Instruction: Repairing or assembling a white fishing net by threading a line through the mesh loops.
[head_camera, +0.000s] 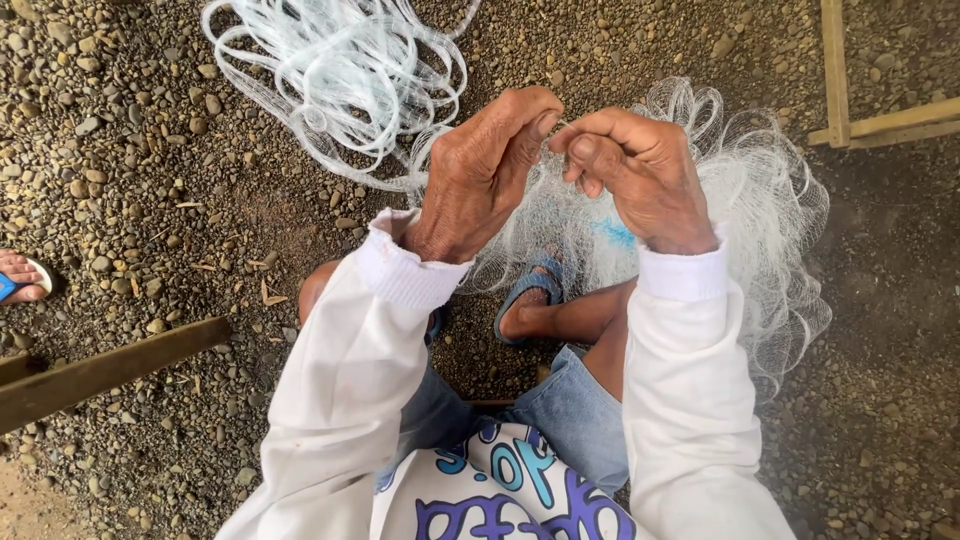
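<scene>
Fine translucent nylon-like net (740, 190), glossy; rough gravel ground (130, 140); matt weathered wooden plank (100, 370).

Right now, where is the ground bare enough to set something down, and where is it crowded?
Free gravel lies left of the net coil, above the wooden plank. Darker bare ground lies right of the net heap, below the wooden frame. It is crowded around the left hand, the right hand and the sandalled foot.

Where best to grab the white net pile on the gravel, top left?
Probably the looped strands at the near edge of the net pile, from above: they arch clear of the gravel, so fingers can hook under. Both hands, left and right, are pinching mesh.
</scene>
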